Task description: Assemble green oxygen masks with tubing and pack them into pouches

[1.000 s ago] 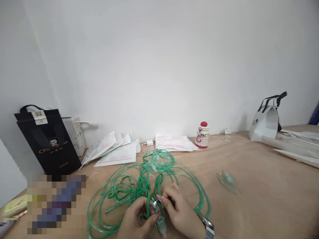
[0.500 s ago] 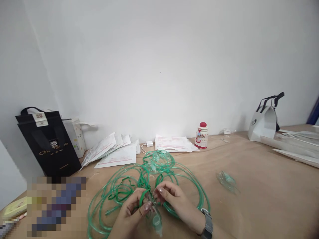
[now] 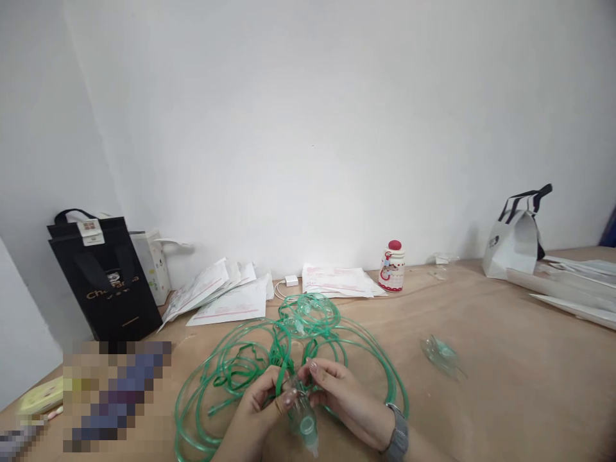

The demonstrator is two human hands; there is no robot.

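A clear oxygen mask (image 3: 301, 414) with a pale green connector at its lower end hangs between my hands, close to the table's near edge. My left hand (image 3: 260, 404) is closed on the mask's left side, thumb on top. A green elastic strap (image 3: 281, 380) passes up by its fingers. My right hand (image 3: 339, 391), wearing a watch, has its fingers curled in at the mask's upper right edge; its fingertips are partly hidden. Behind both hands lie coils of green tubing (image 3: 185, 398) and bunched green straps (image 3: 240, 369).
Another clear mask (image 3: 440, 351) lies to the right. White packets (image 3: 231, 301) and more packets (image 3: 337, 281) lie along the wall, near a red-capped bottle (image 3: 392, 269). A black bag (image 3: 110, 289) stands at left, a white bag (image 3: 513, 247) at far right.
The view has shifted slightly, moving the whole scene a little right and down. The mask in my hands has tilted slightly, and my right fingers have come closer in against its edge.
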